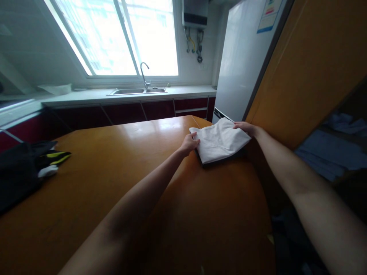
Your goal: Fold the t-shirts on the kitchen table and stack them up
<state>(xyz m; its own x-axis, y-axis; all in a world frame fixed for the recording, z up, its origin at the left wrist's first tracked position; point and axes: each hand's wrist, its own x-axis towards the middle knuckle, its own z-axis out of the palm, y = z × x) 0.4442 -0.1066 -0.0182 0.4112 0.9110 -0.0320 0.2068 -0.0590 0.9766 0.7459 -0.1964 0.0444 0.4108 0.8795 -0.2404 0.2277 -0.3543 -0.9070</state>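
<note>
A folded white cloth (219, 140) lies on top of a dark flat item (215, 162) at the right part of the wooden table (114, 172). My left hand (190, 143) pinches the cloth's left edge, with the thumb and fingers closed on it. On the far right side, my right hand (245, 128) grips the cloth's upper right edge. The cloth's surface is slightly wrinkled, and only a strip of the dark item shows beneath its front edge.
Dark cloth (17, 172) with a black-and-yellow item (56, 157) and a small white piece (48, 171) lies at the left. A sink (129, 91) sits under the window. The fridge (243, 53) and a wooden panel (309, 68) stand at the right.
</note>
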